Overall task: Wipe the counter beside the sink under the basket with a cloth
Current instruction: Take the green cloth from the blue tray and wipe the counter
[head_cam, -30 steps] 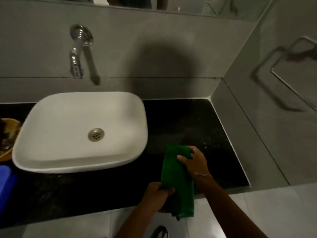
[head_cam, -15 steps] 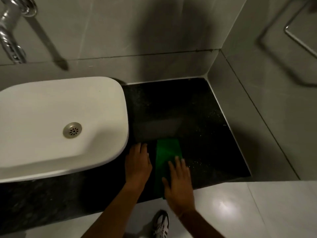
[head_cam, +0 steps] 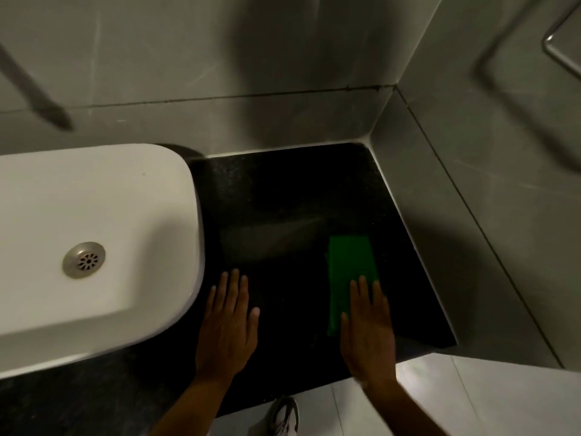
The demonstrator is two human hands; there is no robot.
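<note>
A folded green cloth lies flat on the black counter to the right of the white sink. My right hand presses flat on the cloth's near end, fingers spread, covering part of it. My left hand rests flat on the bare counter beside the sink's right rim, holding nothing. No basket is in view.
Grey tiled walls close the counter at the back and right. A metal rail hangs on the right wall. The counter's front edge runs just behind my wrists, with a shoe on the light floor below.
My right hand has slid the cloth to the right across the counter, away from my left hand. A second ago both hands held the cloth up at the counter's edge.
</note>
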